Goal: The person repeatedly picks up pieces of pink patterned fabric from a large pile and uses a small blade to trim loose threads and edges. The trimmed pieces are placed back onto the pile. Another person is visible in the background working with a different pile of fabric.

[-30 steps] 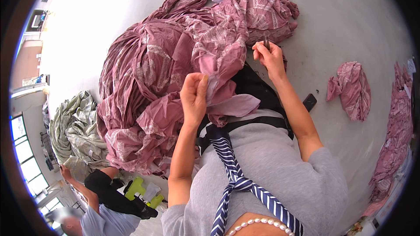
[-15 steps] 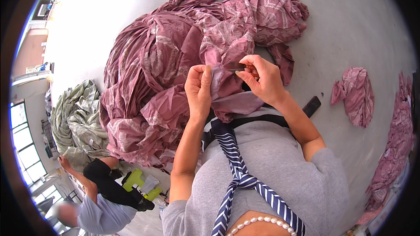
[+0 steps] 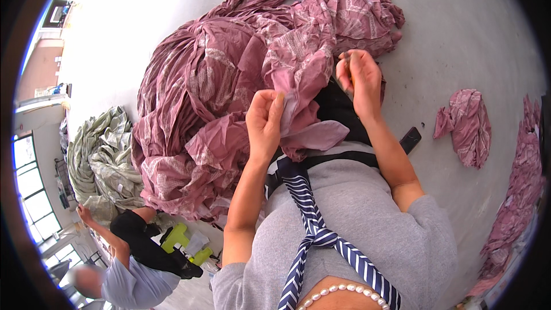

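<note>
Left hand (image 3: 264, 125) is pinching pink cloth (image 3: 301, 87), best kept taut; right hand (image 3: 363, 83), curled, is gripping a small dark tool (image 3: 346, 57).

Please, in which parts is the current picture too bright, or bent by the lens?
Head view: glare washes out the floor at upper left; head view: window panes at far left look nearly white; head view: pink fabric heap at far right appears bent along the rim.
</note>
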`<state>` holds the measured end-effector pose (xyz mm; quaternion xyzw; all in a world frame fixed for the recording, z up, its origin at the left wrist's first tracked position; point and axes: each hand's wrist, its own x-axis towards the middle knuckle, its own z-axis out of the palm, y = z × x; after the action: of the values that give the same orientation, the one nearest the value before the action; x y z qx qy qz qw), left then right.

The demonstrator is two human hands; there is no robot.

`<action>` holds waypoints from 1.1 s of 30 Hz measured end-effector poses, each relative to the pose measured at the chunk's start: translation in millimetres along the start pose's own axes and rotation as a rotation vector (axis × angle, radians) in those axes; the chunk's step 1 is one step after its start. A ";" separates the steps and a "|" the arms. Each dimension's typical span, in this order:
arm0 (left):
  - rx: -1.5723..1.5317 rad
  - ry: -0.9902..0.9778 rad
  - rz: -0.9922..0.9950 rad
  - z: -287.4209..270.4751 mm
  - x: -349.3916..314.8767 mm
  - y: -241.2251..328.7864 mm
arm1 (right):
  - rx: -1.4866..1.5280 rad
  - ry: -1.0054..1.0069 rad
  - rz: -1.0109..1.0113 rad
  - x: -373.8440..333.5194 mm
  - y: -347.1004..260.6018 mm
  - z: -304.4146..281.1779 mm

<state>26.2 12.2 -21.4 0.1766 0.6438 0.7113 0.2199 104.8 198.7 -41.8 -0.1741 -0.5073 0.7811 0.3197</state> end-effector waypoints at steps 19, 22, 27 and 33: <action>0.501 0.197 -0.056 -213.7 -153.6 113.0 | -0.583 0.215 -0.022 116.5 138.1 -19.3; 1.199 0.437 -0.150 -224.6 -129.0 109.2 | -0.626 -0.039 -0.190 54.2 79.4 19.8; 0.702 0.161 0.107 -117.6 -20.8 99.7 | -1.106 -0.708 -0.242 -28.6 58.6 36.6; 1.071 -0.343 0.335 -24.3 58.7 24.0 | -1.318 -1.011 -0.196 -51.2 78.7 31.3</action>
<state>-38.2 21.8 -2.1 0.4750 0.8321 0.2733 0.0854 98.3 120.7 -102.3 0.0909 -0.9553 0.2772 -0.0469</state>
